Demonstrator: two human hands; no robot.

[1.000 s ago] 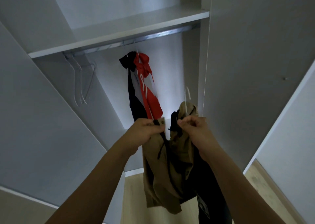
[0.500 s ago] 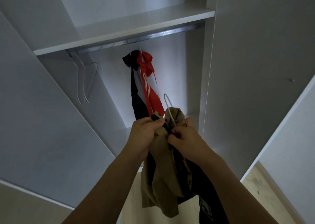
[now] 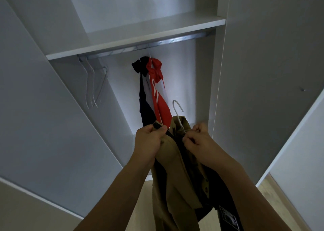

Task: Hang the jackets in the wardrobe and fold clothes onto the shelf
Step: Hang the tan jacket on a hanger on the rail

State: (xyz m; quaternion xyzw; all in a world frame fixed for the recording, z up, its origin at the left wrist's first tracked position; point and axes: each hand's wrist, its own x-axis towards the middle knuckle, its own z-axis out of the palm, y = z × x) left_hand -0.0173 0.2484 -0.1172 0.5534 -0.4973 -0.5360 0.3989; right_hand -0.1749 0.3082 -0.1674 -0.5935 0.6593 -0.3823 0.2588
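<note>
A tan jacket (image 3: 175,169) with dark lining hangs on a white hanger (image 3: 177,109) in front of the open wardrobe. My left hand (image 3: 149,143) grips the jacket's left collar edge. My right hand (image 3: 198,141) pinches the fabric at the hanger's neck, to the right. The hanger's hook sticks up above both hands, well below the metal rail (image 3: 157,43). On that rail hang a dark jacket (image 3: 142,90) and a red jacket (image 3: 157,90) with white stripes. A white shelf (image 3: 140,35) sits just above the rail.
Two empty white hangers (image 3: 93,86) hang at the rail's left end. The wardrobe's open doors flank me, left door (image 3: 43,116) and right door (image 3: 263,81). Light wooden floor (image 3: 280,195) shows at the lower right.
Both hands have come closer together at the jacket's collar. The hanger hook has turned and now stands clear above the fabric. My view has tilted slightly.
</note>
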